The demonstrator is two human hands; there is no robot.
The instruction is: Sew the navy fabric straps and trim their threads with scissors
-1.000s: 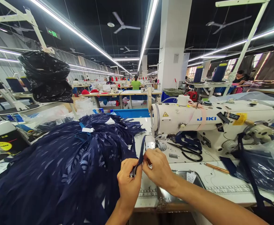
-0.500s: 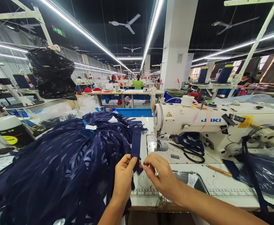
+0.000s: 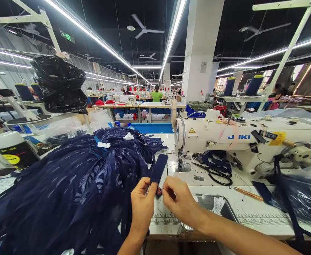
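My left hand (image 3: 144,200) pinches a short navy strip (image 3: 159,168), which sticks up from the fingers and leans right. Close beside its lower end, my right hand (image 3: 178,198) has thumb and forefinger pressed together; whatever lies between them is too small to make out. To the left spreads a large heap of navy fabric pieces (image 3: 73,184) with a white tag (image 3: 103,145). The white sewing machine (image 3: 214,132) stands to the right, its needle and presser foot (image 3: 180,164) just beyond my hands.
Black scissors (image 3: 218,173) lie by the machine. Nearer are a metal tray (image 3: 228,209), a wooden-handled tool (image 3: 248,193) and a plastic bag of navy fabric (image 3: 299,198). A spray can (image 3: 14,150) stands left. A person in green (image 3: 157,95) sits far ahead.
The navy strip has tilted to the right and turned, its row of small marks no longer visible. My left hand has shifted slightly right, and my right fingers have closed together.
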